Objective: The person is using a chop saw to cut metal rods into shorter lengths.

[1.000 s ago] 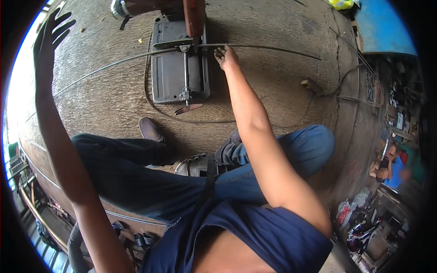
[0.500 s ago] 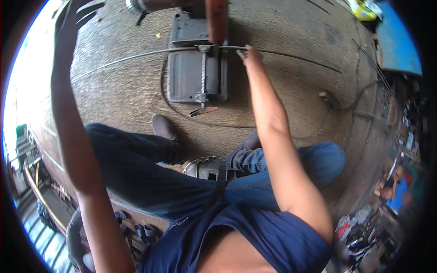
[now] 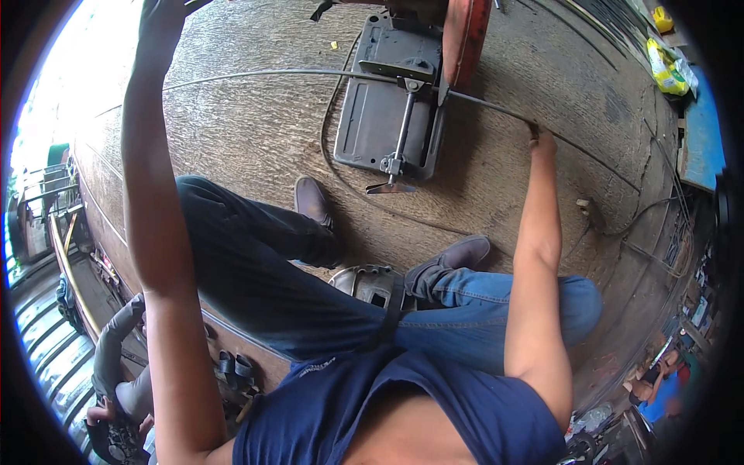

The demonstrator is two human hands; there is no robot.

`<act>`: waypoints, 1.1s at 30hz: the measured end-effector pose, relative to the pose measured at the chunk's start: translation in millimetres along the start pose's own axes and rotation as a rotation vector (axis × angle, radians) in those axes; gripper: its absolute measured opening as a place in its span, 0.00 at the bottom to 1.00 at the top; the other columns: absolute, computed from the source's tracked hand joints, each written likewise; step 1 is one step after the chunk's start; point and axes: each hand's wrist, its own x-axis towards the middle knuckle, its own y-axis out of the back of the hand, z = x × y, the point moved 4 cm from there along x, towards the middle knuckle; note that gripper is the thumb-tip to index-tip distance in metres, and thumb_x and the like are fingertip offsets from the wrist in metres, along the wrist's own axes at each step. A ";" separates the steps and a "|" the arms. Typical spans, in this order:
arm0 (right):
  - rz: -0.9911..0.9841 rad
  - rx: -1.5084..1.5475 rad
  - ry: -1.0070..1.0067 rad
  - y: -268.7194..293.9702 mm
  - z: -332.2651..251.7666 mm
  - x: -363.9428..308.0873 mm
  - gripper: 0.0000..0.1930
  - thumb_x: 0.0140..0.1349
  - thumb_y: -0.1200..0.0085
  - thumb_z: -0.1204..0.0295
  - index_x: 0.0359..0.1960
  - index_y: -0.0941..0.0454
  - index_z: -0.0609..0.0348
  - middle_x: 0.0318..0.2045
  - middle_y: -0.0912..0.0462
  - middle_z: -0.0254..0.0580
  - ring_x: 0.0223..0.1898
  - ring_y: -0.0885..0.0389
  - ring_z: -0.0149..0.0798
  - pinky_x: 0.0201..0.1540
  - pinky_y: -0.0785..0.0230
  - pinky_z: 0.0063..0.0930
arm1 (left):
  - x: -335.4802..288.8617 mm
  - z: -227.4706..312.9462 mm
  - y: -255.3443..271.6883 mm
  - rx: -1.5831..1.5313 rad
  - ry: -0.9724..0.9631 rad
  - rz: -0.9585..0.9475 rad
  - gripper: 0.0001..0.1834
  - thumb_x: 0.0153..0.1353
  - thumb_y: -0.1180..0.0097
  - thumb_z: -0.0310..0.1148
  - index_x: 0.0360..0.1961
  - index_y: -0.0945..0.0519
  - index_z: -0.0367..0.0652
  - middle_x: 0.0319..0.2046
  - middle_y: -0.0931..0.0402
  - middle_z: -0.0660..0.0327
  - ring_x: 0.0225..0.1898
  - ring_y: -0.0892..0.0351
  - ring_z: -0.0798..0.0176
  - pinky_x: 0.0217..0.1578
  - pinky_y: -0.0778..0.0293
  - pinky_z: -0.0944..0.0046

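Observation:
A cut-off saw with a grey base [image 3: 387, 132] and a red blade guard [image 3: 466, 39] stands on the floor in front of me. Across its base lies a long thin metal rod [image 3: 271, 71], passing by the jaw of the screw clamp [image 3: 404, 128] and out past both sides. My right hand [image 3: 545, 142] is closed around the rod to the right of the blade guard. At the upper left, my left hand [image 3: 161, 9] is raised and partly cut off by the picture's edge. Its fingers are mostly hidden, with something dark beside them.
A black cable [image 3: 333, 159] loops around the saw base. Several long rods [image 3: 593, 31] lie at the far right, near a yellow bag [image 3: 668, 68] and a blue panel [image 3: 701, 132]. Other people appear at lower left [image 3: 116, 364] and lower right [image 3: 659, 391].
My right hand has moved right along the rod, away from the blade guard. The left hand has gone from spread fingers to mostly out of the picture. The view has shifted and tilted.

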 end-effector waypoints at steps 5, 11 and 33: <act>0.124 0.055 -0.004 6.8 -9.0 -1.1 0.07 0.64 0.50 0.78 0.42 0.26 0.67 0.40 0.19 0.52 0.38 0.16 0.49 0.34 0.17 0.37 | 2.5 -5.8 4.6 0.001 0.011 0.000 0.30 0.70 0.58 0.55 0.59 0.30 0.40 0.41 0.19 0.56 0.39 0.16 0.59 0.43 0.24 0.62; -0.018 0.044 -0.054 -24.0 25.8 -7.9 0.09 0.66 0.52 0.73 0.42 0.26 0.68 0.42 0.19 0.51 0.41 0.18 0.51 0.42 0.18 0.41 | 4.2 -3.0 2.8 -0.025 -0.008 -0.011 0.29 0.70 0.57 0.54 0.58 0.30 0.39 0.41 0.19 0.56 0.38 0.16 0.59 0.42 0.24 0.63; 0.058 0.080 -0.026 -106.8 80.2 -87.3 0.14 0.61 0.46 0.82 0.45 0.33 0.76 0.39 0.22 0.59 0.38 0.17 0.52 0.37 0.14 0.40 | 4.8 -0.5 -3.7 -0.025 -0.011 -0.041 0.30 0.69 0.57 0.55 0.58 0.29 0.39 0.41 0.19 0.56 0.38 0.16 0.59 0.43 0.25 0.63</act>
